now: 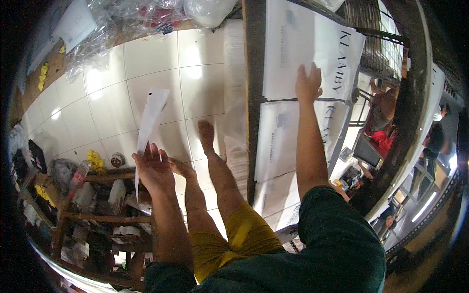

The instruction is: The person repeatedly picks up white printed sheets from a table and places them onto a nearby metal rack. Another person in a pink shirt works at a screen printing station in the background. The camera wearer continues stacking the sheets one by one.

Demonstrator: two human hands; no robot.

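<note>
Head view: left grip [155, 168], palm up, fingers partly curled and apart, touching white sheet [150, 115]; can't tell if it is clamped on it. Sheet is tilted, nearly edge-on, running from beyond the fingertips down along the left side of the left grip.

Right grip [309, 83] has fingers spread, flat on top of upper white bag [288, 53], not clamped. Upper bag lies on tabletop [255, 83], dark printing on it just right of the right grip. Lower white bag [276, 136] is just nearer the body than the right grip, also printed.

Stack of white sheets [234, 63] is left of the right grip, past the tabletop edge. Left of and below left grip: wooden rack [105, 218] with clutter, yellow scrap [95, 163], roll of tape [117, 159], bottle [78, 180]. Clear plastic [97, 49] piles well beyond left grip. Tiled floor [151, 53] below it. Person in red [382, 139] is well right of right grip.
</note>
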